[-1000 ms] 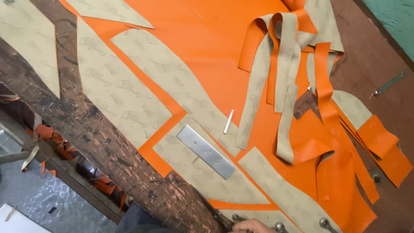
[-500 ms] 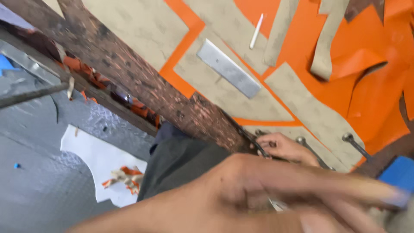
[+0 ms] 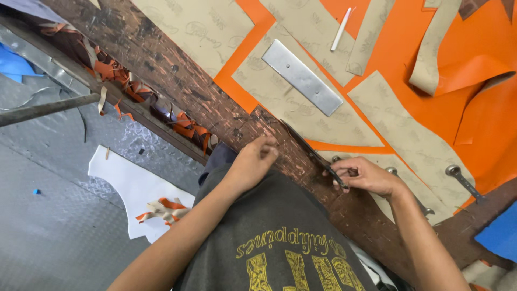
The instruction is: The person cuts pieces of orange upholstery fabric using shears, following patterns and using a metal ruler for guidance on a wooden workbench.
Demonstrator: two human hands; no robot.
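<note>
- Nearest the camera, below the table edge, the person's dark grey shirt (image 3: 280, 237) fills the lower middle; to its left lies the grey patterned metal floor (image 3: 48, 237) with a white cut-out sheet (image 3: 129, 188) and a few orange scraps (image 3: 161, 207) on it.
- At the worn wooden table edge (image 3: 177, 81), the left hand (image 3: 253, 164) rests with fingers curled loosely together, fingertips touching the wood — it grips nothing that I can see.
- Just right of it, the right hand (image 3: 369, 177) is closed on the handles of a pair of dark scissors (image 3: 309, 151), whose blades point up and left along the table edge; whether the blades are parted is too fine to tell.
- Beside the right hand lie metal wrenches (image 3: 462, 182), one to its right, others partly under the wrist.
- Farther in, tan paper patterns (image 3: 301, 108) lie flat on the orange sheet material (image 3: 409, 64), with a flat metal bar (image 3: 301, 76) weighing one down and a white marking stick (image 3: 342, 28) beyond it.
- As for progress — several tan-backed strips (image 3: 436, 43) already lie cut and curled at the far right, while the flat patterns near the bar still sit on uncut orange, so I judge the cutting partly done with much left.
</note>
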